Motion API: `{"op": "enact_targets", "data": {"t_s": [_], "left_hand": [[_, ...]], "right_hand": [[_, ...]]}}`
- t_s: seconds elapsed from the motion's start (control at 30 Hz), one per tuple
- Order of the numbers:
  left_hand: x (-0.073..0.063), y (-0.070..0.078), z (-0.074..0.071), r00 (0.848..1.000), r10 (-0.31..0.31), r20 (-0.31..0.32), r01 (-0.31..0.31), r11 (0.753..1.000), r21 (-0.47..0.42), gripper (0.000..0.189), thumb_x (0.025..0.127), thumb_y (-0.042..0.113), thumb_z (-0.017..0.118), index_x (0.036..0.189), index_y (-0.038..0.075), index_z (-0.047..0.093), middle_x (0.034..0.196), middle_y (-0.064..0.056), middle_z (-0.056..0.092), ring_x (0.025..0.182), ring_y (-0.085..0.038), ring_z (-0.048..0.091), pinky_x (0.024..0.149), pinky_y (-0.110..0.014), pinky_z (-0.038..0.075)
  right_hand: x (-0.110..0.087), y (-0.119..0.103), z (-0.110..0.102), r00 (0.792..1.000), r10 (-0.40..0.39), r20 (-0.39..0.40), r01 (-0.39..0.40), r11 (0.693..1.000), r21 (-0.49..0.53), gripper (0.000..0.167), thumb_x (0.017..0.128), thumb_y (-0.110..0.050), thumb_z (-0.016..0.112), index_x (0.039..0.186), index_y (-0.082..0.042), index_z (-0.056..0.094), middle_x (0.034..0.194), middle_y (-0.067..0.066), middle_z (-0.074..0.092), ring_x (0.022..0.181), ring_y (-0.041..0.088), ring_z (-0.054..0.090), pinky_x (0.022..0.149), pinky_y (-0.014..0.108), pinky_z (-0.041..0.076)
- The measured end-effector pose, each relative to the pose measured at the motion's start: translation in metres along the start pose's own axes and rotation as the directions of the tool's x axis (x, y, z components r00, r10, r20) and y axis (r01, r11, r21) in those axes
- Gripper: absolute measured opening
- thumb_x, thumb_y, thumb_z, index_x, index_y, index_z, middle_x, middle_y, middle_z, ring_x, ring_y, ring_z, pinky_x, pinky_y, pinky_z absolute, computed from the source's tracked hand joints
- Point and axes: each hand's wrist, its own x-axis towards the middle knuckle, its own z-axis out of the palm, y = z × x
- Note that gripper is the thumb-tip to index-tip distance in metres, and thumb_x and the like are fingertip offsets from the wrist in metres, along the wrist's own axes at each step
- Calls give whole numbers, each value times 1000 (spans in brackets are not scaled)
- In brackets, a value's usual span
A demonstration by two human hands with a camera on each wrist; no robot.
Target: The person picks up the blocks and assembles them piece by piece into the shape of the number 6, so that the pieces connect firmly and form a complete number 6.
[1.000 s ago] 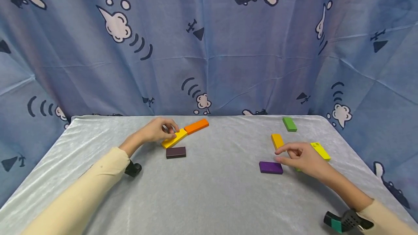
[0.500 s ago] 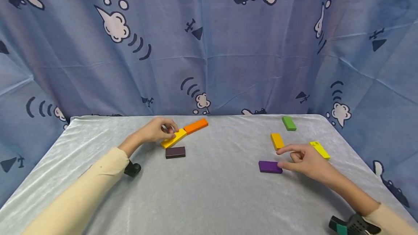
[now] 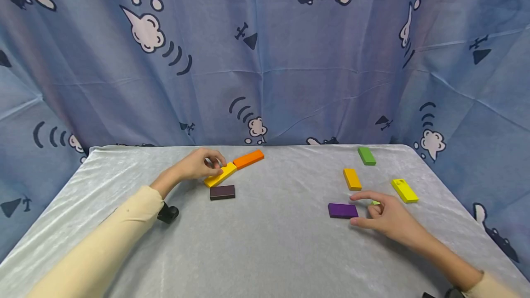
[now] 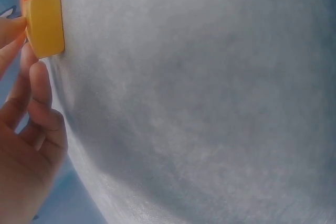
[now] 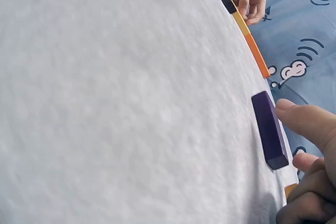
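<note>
On the left side of the table, my left hand (image 3: 203,164) pinches a yellow block (image 3: 219,177) between thumb and fingers. The block's far end meets an orange block (image 3: 248,159), making a slanting line. Just in front of them lies a dark brown block (image 3: 222,192). At the right, my right hand (image 3: 391,219) hovers with thumb and index finger spread apart beside the right end of a purple block (image 3: 342,211), holding nothing. In the right wrist view the thumb (image 5: 304,119) overlaps the space beside the purple block. A light green block (image 3: 376,203) is mostly hidden behind this hand.
Beyond the right hand lie an amber block (image 3: 352,179), a bright yellow block (image 3: 405,191) and a green block (image 3: 366,156). A pale cloth (image 3: 273,247) covers the table, and a blue patterned curtain (image 3: 281,95) hangs along its back edge.
My right hand has shifted slightly toward me and to the right, its thumb and index finger spreading wider. More of the amber and bright yellow blocks shows. The left hand keeps its place.
</note>
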Motion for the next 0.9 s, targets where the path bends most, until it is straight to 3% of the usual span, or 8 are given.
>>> {"op": "enact_targets", "data": {"t_s": [0.23,0.43,0.67,0.9], "left_hand": [[-1,2,-1,1000,-13,-1,13,1000,10,15,92,1,73,106,5,73,87,-5,66,80,-21,60,76,-35,52],[-1,2,-1,1000,-8,1,8,1000,10,15,92,0,73,106,5,73,88,-5,66,81,-21,61,77,-35,53],[-2,2,-1,1000,-10,3,10,1000,-5,15,92,1,73,107,4,73,88,-5,66,81,-21,61,76,-35,53],[-1,1,-1,1000,-3,5,3,1000,0,15,93,1,72,107,4,73,87,-5,66,80,-21,61,76,-35,53]], "right_hand": [[0,-4,7,993,113,-20,-113,994,-4,61,81,-25,88,131,0,64,60,-5,31,51,9,28,46,29,30],[3,-7,11,984,179,-6,-179,984,-9,56,83,-28,86,128,-1,65,61,-3,34,51,11,31,49,28,30],[3,-9,11,985,173,-17,-173,984,-32,49,84,-28,86,122,-3,69,61,-3,34,51,11,31,49,29,30],[3,-10,11,994,102,-36,-102,994,-22,42,83,-24,87,116,-2,72,58,-3,34,49,9,29,45,27,29]]}}
